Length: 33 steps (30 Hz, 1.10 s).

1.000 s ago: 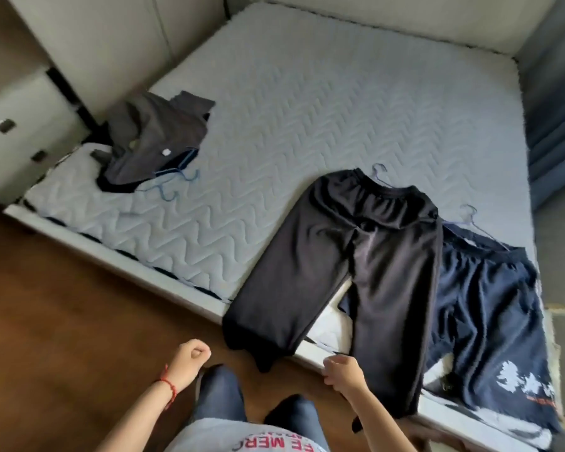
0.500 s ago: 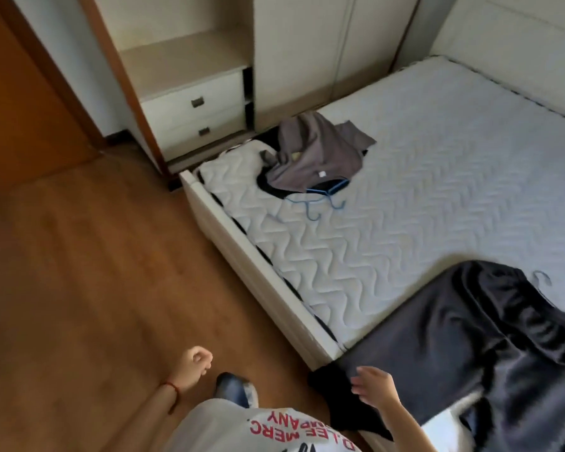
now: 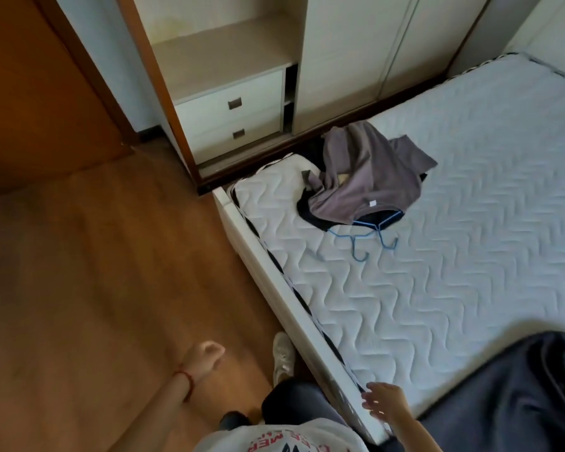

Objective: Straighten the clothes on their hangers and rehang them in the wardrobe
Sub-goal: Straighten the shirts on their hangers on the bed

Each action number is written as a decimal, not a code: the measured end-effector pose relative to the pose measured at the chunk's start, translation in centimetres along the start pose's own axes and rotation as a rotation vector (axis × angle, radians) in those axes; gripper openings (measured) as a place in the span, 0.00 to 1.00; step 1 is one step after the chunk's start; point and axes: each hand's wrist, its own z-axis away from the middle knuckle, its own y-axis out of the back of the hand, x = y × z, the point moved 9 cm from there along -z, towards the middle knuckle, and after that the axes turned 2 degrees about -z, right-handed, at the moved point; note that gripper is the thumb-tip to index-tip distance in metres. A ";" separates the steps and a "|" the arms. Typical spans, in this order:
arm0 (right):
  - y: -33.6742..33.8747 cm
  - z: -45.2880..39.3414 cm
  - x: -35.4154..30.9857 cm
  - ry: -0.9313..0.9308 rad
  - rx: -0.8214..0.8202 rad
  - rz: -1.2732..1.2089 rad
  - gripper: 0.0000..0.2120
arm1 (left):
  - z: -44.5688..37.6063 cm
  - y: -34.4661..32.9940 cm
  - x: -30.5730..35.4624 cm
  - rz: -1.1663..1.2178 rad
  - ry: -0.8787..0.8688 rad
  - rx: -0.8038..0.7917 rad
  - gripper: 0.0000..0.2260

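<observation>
**Both hands free, grey pile waits at the mattress corner**

From my seat I see the mattress (image 3: 437, 272) filling the right half of the view, its near edge running diagonally from upper left to lower right along the white bed frame (image 3: 258, 265). Beyond it stands the wardrobe (image 3: 340, 60), with an open shelf bay and two drawers (image 3: 232, 115) at its left end. The wooden floor (image 3: 111, 272) takes up the left.

The dark trousers (image 3: 519, 396) lie at the lower right, spread over the mattress edge and cut off by the picture's border.

The grey garment (image 3: 366, 181) lies crumpled at the mattress corner nearest the wardrobe, on top of a darker piece; its long axis runs roughly from the wardrobe side toward me. Two blue hanger hooks (image 3: 372, 243) stick out from its near end, pointing toward me.

My right hand (image 3: 384, 404) hovers over the bed frame's edge, fingers spread and relaxed, gripping nothing. My left hand (image 3: 204, 355) hangs over the floor, fingers loosely curled, holding nothing, a red cord on its wrist.
</observation>
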 end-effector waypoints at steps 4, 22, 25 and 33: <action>-2.2 -2.6 -7.5 -0.015 -0.004 0.041 0.17 | -3.4 3.5 1.0 0.036 0.116 0.057 0.07; -11.8 -6.5 -28.6 -0.100 0.091 -0.238 0.09 | -24.1 14.7 24.0 -0.413 0.023 -0.214 0.09; -13.5 -7.4 -28.3 -0.190 0.115 -0.264 0.11 | -27.9 14.8 31.3 -0.524 -0.089 -0.260 0.08; -15.7 -13.1 -34.8 -0.166 0.141 -0.423 0.04 | -36.1 10.9 44.1 -0.614 -0.263 -0.237 0.09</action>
